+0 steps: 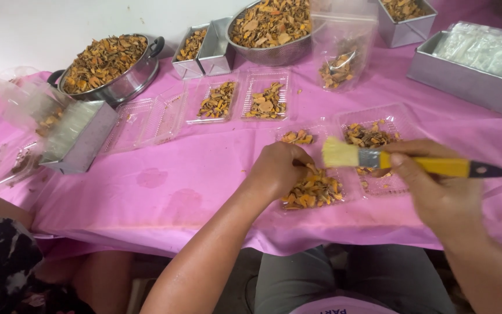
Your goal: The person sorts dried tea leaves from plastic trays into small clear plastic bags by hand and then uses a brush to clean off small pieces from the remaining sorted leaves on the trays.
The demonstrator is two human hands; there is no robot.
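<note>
- A pink cloth covered the table, with a few faint damp stains near its front edge; a plain white wall stood behind it.
- At the back left sat a steel pot heaped with dried orange-brown chips; a steel colander full of the same stood at the back centre.
- Small metal tins of chips sat between the two, and another tin stood at the back right.
- A long metal tray at the far right held clear plastic bags.
- A clear pouch with some chips inside stood upright just right of the colander.
- Open clear boxes lay mid-table, two of them part filled with chips, with empty ones to their left.
- The left hand reached forward with its forearm angled up from the lower centre; its fingers curled down in a narrow pinch over a near box of chips, touching the pile.
- The right hand came in from the right, somewhat blurred, closed round the yellow handle of a brush.
- The brush lay level, its pale bristles pointing left, just above the near box and close to the left hand.
- Another box with chips lay just behind the brush.
- At the left edge, another person's arm and patterned clothing showed.
</note>
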